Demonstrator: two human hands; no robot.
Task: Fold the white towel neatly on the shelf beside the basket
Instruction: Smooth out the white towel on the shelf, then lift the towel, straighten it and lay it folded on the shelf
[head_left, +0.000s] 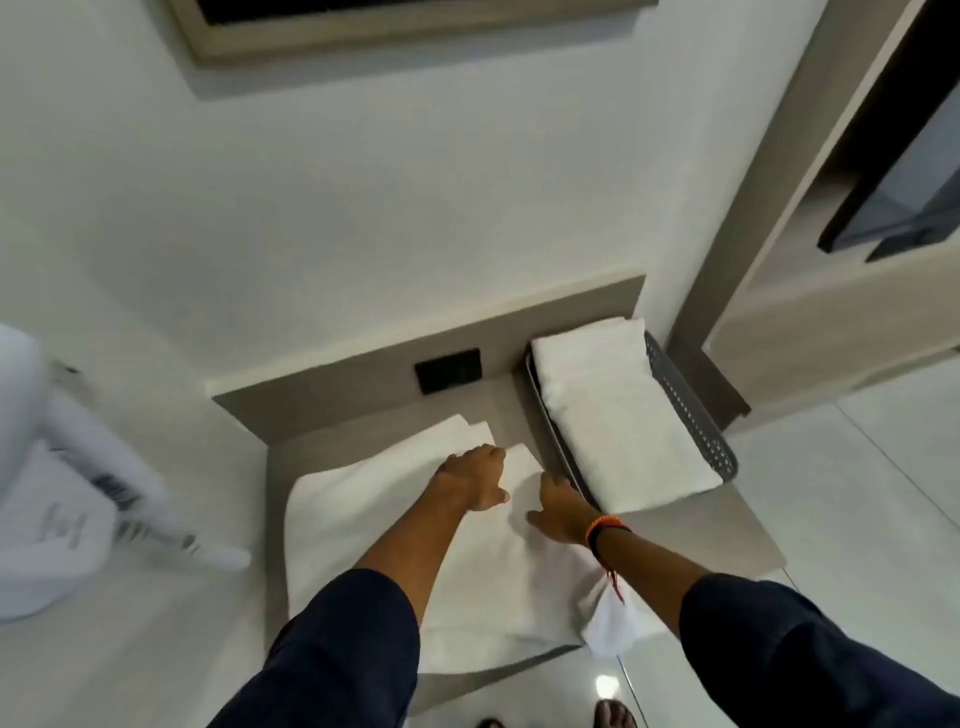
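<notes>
Over on the far left there's a white fan, blurry, standing off the shelf. Next comes the grey shelf with the white towel spread across most of it, a bit rumpled, its far corners layered near the back wall and one corner drooping over the front edge on the right side.

The left hand is lying palm down on the far part of the towel, fingers flat and loosely together, not pinching anything as far as I can see. Just beside it the right hand is also pressed flat on the towel, fingers spread a little, right up against the basket's near wall. There's an orange and black wristband on that wrist, and both arms are in dark blue sleeves.

A black wall socket sits in the shelf's back panel, between the towel and the basket.

On the right end of the shelf is the grey perforated basket, long and shallow. Inside it is one folded white towel, filling it pretty much edge to edge and sticking up above the rim.
</notes>
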